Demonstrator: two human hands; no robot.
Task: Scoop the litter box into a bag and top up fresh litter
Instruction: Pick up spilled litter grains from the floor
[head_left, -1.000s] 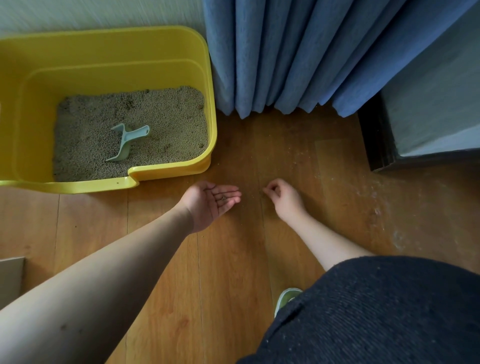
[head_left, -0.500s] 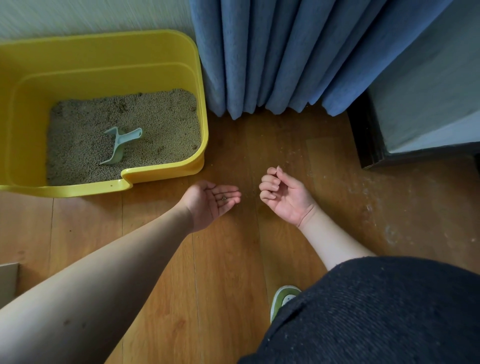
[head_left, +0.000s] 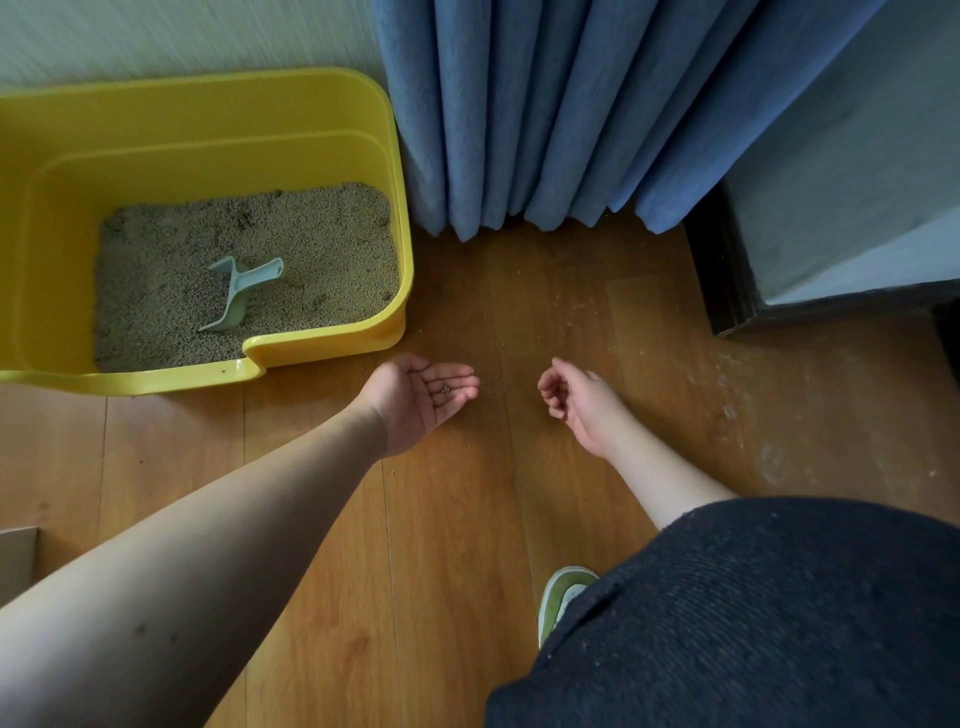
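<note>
L hand (head_left: 418, 397) palm up over the floor (head_left: 452, 545), fingers straight, few litter grains (head_left: 445, 388) on them. R hand (head_left: 574, 397) just beside, fingers loosely curled, holding nothing visible. Litter box (head_left: 332, 104) to the left, w/ scoop (head_left: 240, 292) lying on the litter (head_left: 322, 249).

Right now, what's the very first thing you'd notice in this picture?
The bright yellow litter box at the upper left, with a pale green scoop lying on its litter. Beside it, blue curtains hang to the wooden floor. In the middle, the left hand lies palm up with a few litter grains on it.
</note>
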